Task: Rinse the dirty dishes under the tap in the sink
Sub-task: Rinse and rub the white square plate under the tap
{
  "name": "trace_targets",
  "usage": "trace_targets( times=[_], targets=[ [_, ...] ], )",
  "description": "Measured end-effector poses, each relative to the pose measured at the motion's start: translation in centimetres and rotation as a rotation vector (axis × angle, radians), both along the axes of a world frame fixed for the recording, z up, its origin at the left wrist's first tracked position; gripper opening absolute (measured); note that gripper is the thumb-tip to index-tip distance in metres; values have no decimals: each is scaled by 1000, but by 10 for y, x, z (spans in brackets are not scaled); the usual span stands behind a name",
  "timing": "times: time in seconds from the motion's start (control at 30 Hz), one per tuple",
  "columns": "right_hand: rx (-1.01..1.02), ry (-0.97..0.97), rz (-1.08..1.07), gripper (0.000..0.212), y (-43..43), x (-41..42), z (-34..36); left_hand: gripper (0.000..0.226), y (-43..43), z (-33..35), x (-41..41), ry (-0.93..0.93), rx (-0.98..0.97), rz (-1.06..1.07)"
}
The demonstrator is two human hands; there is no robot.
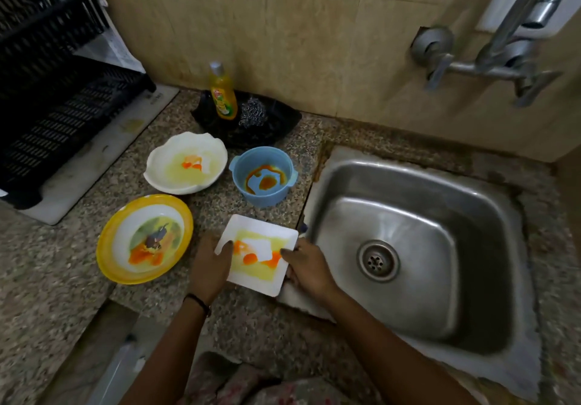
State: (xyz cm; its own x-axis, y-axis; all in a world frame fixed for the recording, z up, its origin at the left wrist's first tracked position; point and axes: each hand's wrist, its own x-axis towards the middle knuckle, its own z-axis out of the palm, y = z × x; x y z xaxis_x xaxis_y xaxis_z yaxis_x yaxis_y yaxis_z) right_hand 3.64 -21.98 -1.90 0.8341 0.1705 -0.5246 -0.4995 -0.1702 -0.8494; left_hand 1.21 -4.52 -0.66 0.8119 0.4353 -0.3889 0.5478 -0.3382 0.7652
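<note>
A white square plate smeared with yellow and orange sauce sits at the counter's edge beside the steel sink. My left hand grips its left edge, thumb on top. My right hand grips its right edge. Behind it stand a blue bowl with brown sauce, a white scalloped bowl and a yellow-rimmed plate, all dirty. The tap juts from the wall above the sink; no water runs from it.
A black tray at the back holds a dish-soap bottle and a steel scrubber. A black dish rack stands on a white mat at the left. The sink drain is uncovered.
</note>
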Motion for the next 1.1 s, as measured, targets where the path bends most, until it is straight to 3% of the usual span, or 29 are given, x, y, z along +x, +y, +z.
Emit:
trace_targets(
  times=[0.1,0.17,0.3,0.43,0.53,0.67,0.77,0.9,0.93,1.03,1.1],
  targets=[
    [36,-2,-116,4,-54,8,23,43,-31,16,17,-25,-131,-60],
    [-31,-35,-149,8,-98,13,37,26,-60,26,32,13,-341,-141],
    [-154,-137,-235,16,-178,25,67,32,-130,50,68,70,-663,-276],
    [-243,-275,-393,27,-229,42,89,36,-193,74,106,28,-721,-445],
    [-433,-451,-528,26,-251,76,102,41,-218,89,133,-13,-727,-481],
    [-547,-648,-663,58,-263,131,147,44,-243,112,163,-61,-726,-470],
    [-681,-809,-554,42,-255,161,169,41,-251,119,175,-70,-723,-448],
    [-976,-737,-595,21,-262,185,165,41,-249,118,176,-67,-718,-463],
    [-921,-741,-629,17,-266,186,163,41,-248,115,176,-60,-719,-468],
    [-497,-654,-767,14,-278,187,163,40,-248,110,173,-51,-726,-443],
    [-297,-564,-822,20,-281,187,164,41,-251,107,171,-24,-756,-421]
  ],
)
